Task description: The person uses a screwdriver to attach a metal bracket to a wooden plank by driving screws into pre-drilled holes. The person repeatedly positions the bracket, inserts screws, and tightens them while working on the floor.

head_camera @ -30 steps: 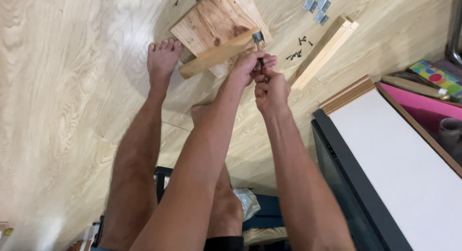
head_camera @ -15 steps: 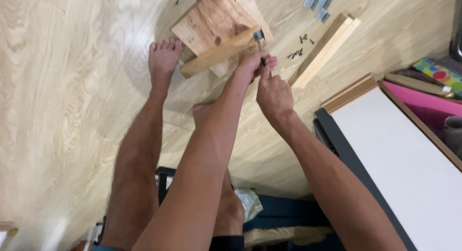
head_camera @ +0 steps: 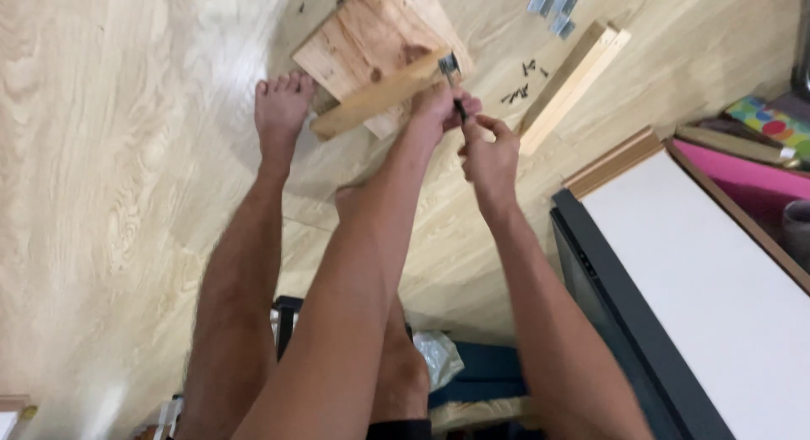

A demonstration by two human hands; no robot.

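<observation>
Where both forearms meet above the pale wood-grain floor: left hand closed over the near end of a light wooden batten, fingers wrapped tight round a small grey metal bracket seated at that end. Right hand just beside, thumb and forefinger pinched together on a short dark screw, tip aimed toward the bracket; remaining fingers curled loosely. Batten: pale, straight-sided, lying aslant across a square knotty pine board, reddish grain, one dark knot near centre. Bare foot planted at the far end of the batten, toes touching the board's edge. Loose dark screws scattered on the floor right of the hands; second pale batten beyond them, well apart; spare grey brackets at upper edge. White panel with dark frame at lower right.
</observation>
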